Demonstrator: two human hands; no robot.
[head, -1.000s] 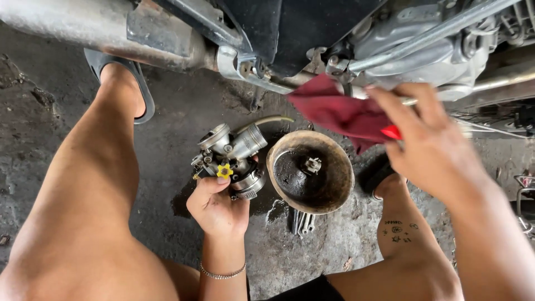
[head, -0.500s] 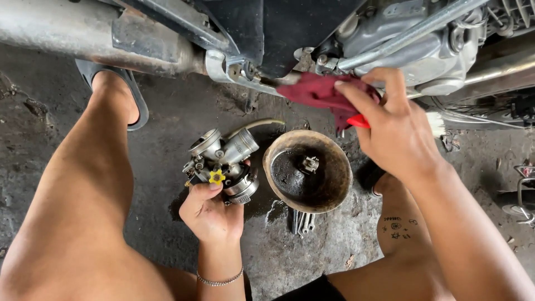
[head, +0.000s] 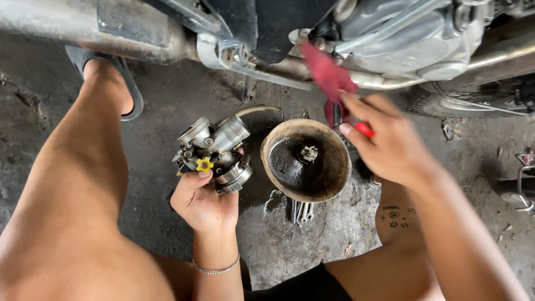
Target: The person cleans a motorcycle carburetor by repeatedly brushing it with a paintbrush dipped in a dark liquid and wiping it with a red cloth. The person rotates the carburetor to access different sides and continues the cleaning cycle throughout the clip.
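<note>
My left hand (head: 202, 202) grips a grey metal carburetor (head: 214, 151) with a small yellow knob, held above the concrete floor. My right hand (head: 390, 144) is closed on a red-handled tool (head: 362, 129) wrapped in a red rag (head: 327, 73), and the rag reaches up to the underside of the motorcycle engine (head: 412, 39). Between my hands a dirty round metal bowl (head: 290, 128) sits on the floor with dark oil and a small metal part in it.
An exhaust pipe (head: 83, 28) runs across the top left. My left foot in a sandal (head: 106, 83) rests on the concrete (head: 312, 245). A few metal tools (head: 300, 212) lie just below the bowl. A wheel edge (head: 473, 106) shows at right.
My right hand with the red rag and tool has swung left and up toward the engine's underside. My left hand keeps holding the carburetor in about the same place.
</note>
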